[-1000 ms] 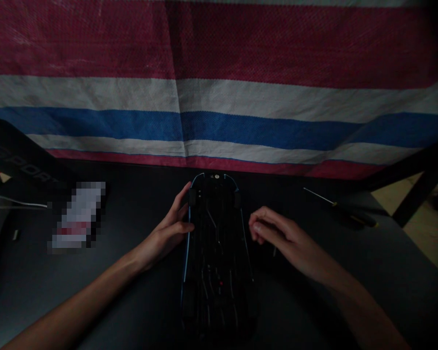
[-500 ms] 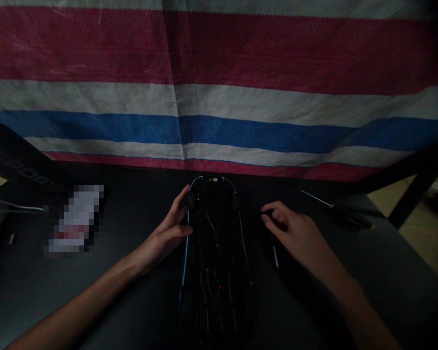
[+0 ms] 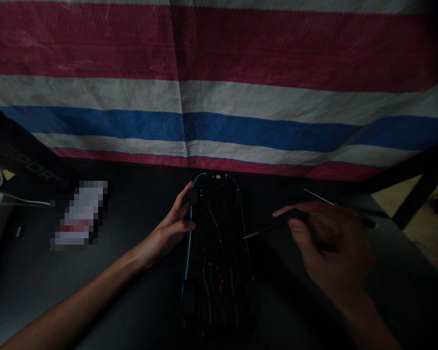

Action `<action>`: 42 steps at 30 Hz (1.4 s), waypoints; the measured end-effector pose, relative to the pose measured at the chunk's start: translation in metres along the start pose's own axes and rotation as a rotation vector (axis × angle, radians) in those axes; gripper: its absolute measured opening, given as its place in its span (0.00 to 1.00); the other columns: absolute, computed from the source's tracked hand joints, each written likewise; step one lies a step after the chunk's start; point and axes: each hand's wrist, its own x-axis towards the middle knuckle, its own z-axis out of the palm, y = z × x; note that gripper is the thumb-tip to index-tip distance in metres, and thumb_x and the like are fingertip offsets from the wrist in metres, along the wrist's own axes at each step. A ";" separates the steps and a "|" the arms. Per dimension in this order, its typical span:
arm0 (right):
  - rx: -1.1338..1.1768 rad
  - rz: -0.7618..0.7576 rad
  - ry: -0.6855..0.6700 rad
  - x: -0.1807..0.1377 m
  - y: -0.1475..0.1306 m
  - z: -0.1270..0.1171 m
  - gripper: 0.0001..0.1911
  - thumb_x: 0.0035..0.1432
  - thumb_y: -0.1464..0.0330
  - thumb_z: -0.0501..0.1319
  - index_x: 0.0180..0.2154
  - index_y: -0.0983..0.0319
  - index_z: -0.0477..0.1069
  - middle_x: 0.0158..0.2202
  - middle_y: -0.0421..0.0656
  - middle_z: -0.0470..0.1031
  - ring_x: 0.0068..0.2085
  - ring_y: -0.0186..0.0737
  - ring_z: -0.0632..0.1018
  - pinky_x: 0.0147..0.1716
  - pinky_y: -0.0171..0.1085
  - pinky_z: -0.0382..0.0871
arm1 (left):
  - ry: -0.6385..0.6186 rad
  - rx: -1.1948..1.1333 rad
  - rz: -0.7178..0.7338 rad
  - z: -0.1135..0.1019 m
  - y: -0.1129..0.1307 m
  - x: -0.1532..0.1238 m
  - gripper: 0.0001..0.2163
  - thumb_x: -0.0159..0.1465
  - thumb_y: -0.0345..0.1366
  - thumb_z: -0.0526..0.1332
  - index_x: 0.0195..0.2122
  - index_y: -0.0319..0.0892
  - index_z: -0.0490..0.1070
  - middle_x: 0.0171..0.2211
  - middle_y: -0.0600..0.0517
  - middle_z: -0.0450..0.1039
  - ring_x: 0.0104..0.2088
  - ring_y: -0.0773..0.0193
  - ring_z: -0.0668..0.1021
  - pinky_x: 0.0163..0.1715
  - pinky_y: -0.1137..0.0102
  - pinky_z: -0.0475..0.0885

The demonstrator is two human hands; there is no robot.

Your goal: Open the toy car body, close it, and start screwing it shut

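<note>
A long black toy car chassis [image 3: 217,253] with thin blue edges lies lengthwise on the dark table [image 3: 131,291], its underside up. My left hand [image 3: 173,228] grips its left edge near the far end, fingers curled on it. My right hand [image 3: 328,248] is raised to the right of the chassis and is closed around a small black-handled screwdriver [image 3: 273,226]. Its thin metal tip points left toward the chassis's right edge.
A second screwdriver [image 3: 336,206] with a yellow and black handle lies at the far right of the table. A blurred white packet [image 3: 80,214] lies at the left, with a white cable [image 3: 18,198] beyond it. A red, white and blue striped tarp [image 3: 219,82] hangs behind.
My right hand reached to the table right of the chassis, closed on the small screwdriver and lifted it, tip turned toward the chassis. My left hand stayed on the chassis.
</note>
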 end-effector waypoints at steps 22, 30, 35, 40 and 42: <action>-0.211 -0.331 -0.137 0.000 -0.016 -0.002 0.10 0.71 0.69 0.54 0.48 0.53 0.72 0.36 0.42 0.83 0.37 0.46 0.83 0.37 0.44 0.75 | 0.035 0.008 -0.001 0.006 0.004 -0.001 0.42 0.65 0.32 0.64 0.76 0.67 0.47 0.76 0.55 0.55 0.66 0.47 0.69 0.65 0.51 0.63; -0.210 -0.299 -0.128 0.000 -0.013 -0.002 0.11 0.73 0.69 0.53 0.48 0.53 0.73 0.37 0.41 0.83 0.34 0.43 0.83 0.35 0.42 0.75 | 0.043 0.025 -0.010 0.009 0.005 -0.002 0.42 0.65 0.32 0.63 0.76 0.67 0.46 0.75 0.54 0.56 0.65 0.47 0.70 0.64 0.50 0.64; -0.241 -0.256 -0.077 0.000 -0.014 -0.001 0.09 0.69 0.68 0.62 0.50 0.53 0.71 0.38 0.41 0.83 0.38 0.44 0.83 0.37 0.43 0.76 | 0.046 0.005 -0.018 0.009 0.005 -0.001 0.44 0.65 0.32 0.64 0.77 0.66 0.45 0.76 0.53 0.55 0.67 0.45 0.68 0.65 0.49 0.63; -0.251 -0.321 -0.101 -0.003 -0.008 0.000 0.06 0.72 0.67 0.58 0.47 0.53 0.72 0.36 0.40 0.83 0.38 0.45 0.84 0.39 0.44 0.76 | 0.033 -0.009 -0.011 0.005 0.002 0.001 0.44 0.64 0.30 0.65 0.77 0.65 0.45 0.77 0.55 0.53 0.71 0.46 0.62 0.66 0.52 0.62; -0.217 -0.354 -0.110 -0.003 -0.006 0.000 0.10 0.74 0.66 0.52 0.50 0.54 0.71 0.37 0.43 0.83 0.38 0.47 0.84 0.43 0.48 0.76 | 0.025 -0.006 -0.006 0.005 0.002 0.001 0.44 0.64 0.31 0.64 0.77 0.65 0.45 0.77 0.55 0.53 0.71 0.46 0.63 0.66 0.52 0.63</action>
